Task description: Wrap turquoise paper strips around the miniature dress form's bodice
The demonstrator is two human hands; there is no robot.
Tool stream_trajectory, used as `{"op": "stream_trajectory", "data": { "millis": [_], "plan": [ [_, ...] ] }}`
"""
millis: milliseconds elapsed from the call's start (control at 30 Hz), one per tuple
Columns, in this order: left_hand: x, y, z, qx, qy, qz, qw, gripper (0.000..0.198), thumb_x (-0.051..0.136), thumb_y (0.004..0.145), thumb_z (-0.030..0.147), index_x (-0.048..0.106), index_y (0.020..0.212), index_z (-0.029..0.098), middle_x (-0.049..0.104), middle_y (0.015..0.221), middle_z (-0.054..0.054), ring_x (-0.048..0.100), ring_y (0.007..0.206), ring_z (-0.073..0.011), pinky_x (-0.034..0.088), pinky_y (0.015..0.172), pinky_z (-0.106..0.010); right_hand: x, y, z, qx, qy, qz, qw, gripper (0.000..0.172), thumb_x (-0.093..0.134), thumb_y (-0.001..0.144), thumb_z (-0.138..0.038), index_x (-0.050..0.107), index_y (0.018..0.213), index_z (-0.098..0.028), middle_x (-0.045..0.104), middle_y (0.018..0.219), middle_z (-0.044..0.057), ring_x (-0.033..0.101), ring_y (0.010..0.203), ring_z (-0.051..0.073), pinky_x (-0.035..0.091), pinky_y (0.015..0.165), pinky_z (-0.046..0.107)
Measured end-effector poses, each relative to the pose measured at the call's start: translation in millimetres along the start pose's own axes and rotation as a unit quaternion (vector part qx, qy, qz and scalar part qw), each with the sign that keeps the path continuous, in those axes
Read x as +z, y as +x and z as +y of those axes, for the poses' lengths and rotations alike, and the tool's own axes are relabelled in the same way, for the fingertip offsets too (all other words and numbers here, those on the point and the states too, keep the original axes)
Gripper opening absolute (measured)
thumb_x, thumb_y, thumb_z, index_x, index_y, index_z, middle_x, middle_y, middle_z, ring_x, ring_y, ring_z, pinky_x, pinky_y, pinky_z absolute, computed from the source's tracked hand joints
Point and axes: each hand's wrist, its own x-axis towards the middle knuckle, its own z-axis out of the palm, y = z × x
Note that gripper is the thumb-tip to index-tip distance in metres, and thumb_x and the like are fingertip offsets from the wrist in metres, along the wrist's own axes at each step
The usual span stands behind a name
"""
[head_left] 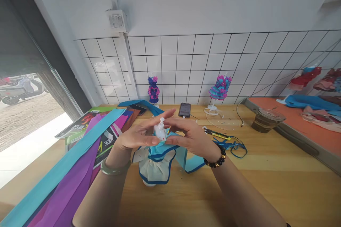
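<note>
The left hand (140, 134) and right hand (195, 136) curve around the white form (160, 131) in its blue-edged dress (154, 170) on the counter (239, 191), this side of the phone (184, 109), though I can't tell whether either grip is closed on anything.

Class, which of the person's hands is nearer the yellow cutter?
Right. The right hand is left of the cutter in view; the left hand is farther left, past the dress form.

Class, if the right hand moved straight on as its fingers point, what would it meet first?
The right hand would probably meet the white mannequin first; depth is unclear, so the left hand might come sooner.
</note>
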Motion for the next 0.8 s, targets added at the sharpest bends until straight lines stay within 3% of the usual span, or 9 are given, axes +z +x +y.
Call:
{"op": "stream_trajectory", "data": {
  "millis": [133,267,433,567,800],
  "plan": [
    [3.0,3.2,-3.5,0.019,-0.034,0.040,0.998,0.083,0.074,0.073,0.035,0.029,0.143,0.042,0.030,0.153,-0.005,0.022,0.143,-0.0293,0.027,0.112,-0.050,-2.2,-0.9,0.0,0.044,0.011,0.009,0.999,0.034,0.072,0.076,-0.027,0.064,0.109,-0.022,0.067,0.105,0.004,0.060,0.084,0.014,0.053,0.077,0.032],
    [1.0,7.1,-7.2,0.031,-0.027,0.126,0.991,0.088,0.080,0.065,0.036,0.035,0.140,0.036,0.037,0.148,-0.010,0.031,0.138,-0.0329,0.036,0.107,-0.049,-3.9,-0.5,2.6,0.107,0.041,0.038,0.993,0.043,0.074,0.072,-0.033,0.061,0.112,-0.023,0.062,0.108,0.004,0.055,0.074,0.011,0.052,0.064,0.026],
    [-5.7,10.5,-14.1,0.073,0.052,0.237,0.967,0.048,0.081,0.064,0.028,0.057,0.106,0.024,0.058,0.120,-0.008,0.051,0.119,-0.0267,0.041,0.102,-0.045,-4.9,0.4,7.8,0.151,0.013,0.084,0.985,0.049,0.072,0.073,-0.040,0.058,0.117,-0.023,0.057,0.098,0.003,0.049,0.065,0.009,0.047,0.058,0.024],
    [-5.5,11.4,-13.0,0.075,0.151,0.264,0.950,0.016,0.075,0.072,0.023,0.060,0.076,0.020,0.061,0.101,-0.005,0.056,0.107,-0.0215,0.045,0.095,-0.039,-4.4,0.9,10.1,0.173,-0.003,0.107,0.979,0.050,0.069,0.075,-0.043,0.057,0.117,-0.021,0.054,0.100,0.004,0.044,0.058,0.007,0.043,0.052,0.024],
    [9.0,15.1,0.0,0.058,0.293,0.280,0.912,0.006,0.065,0.082,0.026,0.066,0.080,0.020,0.064,0.097,-0.007,0.060,0.099,-0.0205,0.048,0.090,-0.039,-4.3,1.0,10.2,0.184,-0.038,0.124,0.974,0.045,0.062,0.080,-0.044,0.058,0.117,-0.018,0.056,0.100,0.005,0.044,0.058,0.008,0.042,0.054,0.026]
  ]
}}
